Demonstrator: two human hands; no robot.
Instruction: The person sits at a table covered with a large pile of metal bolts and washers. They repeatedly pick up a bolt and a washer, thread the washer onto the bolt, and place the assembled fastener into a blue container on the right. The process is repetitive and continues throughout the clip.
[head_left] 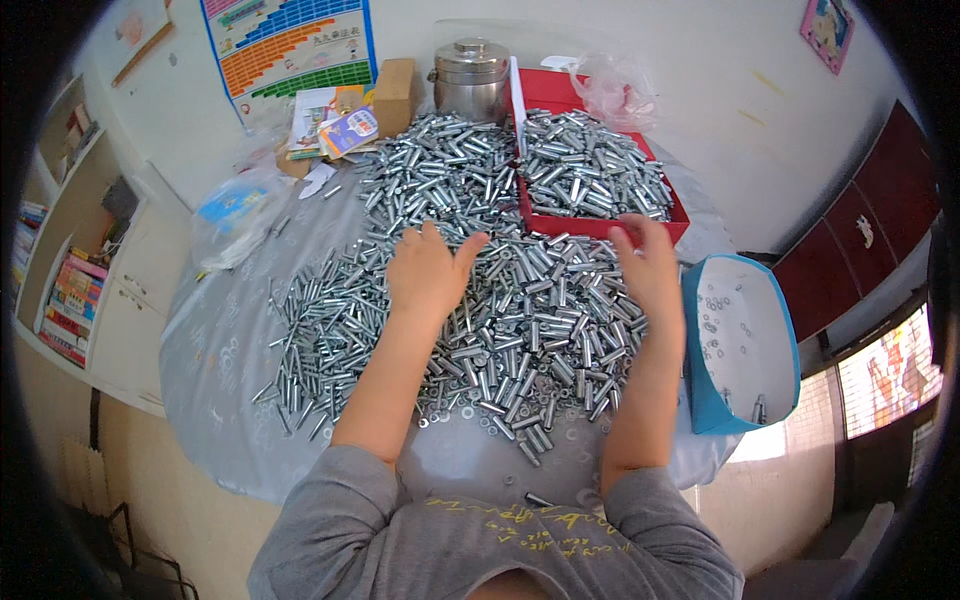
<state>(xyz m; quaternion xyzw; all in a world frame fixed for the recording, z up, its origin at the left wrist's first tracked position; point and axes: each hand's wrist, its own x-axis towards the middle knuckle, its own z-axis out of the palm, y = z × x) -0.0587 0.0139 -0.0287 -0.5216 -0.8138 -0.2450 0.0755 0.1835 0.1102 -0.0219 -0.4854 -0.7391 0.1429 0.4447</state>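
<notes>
Both hands lay flat with fingers spread on the big pile of metal bolts [500, 300]: the left hand [428, 270] near the table's middle, the right hand [648, 268] just beside the red box [600, 222].

One head-worn fisheye camera looks steeply down, from close above, at the table [215, 340] and the person's forearms.

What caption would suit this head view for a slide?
Both hands, left hand and right hand, rest palm-down on a heap of metal sleeves, beside a red tray and a blue box.
</notes>
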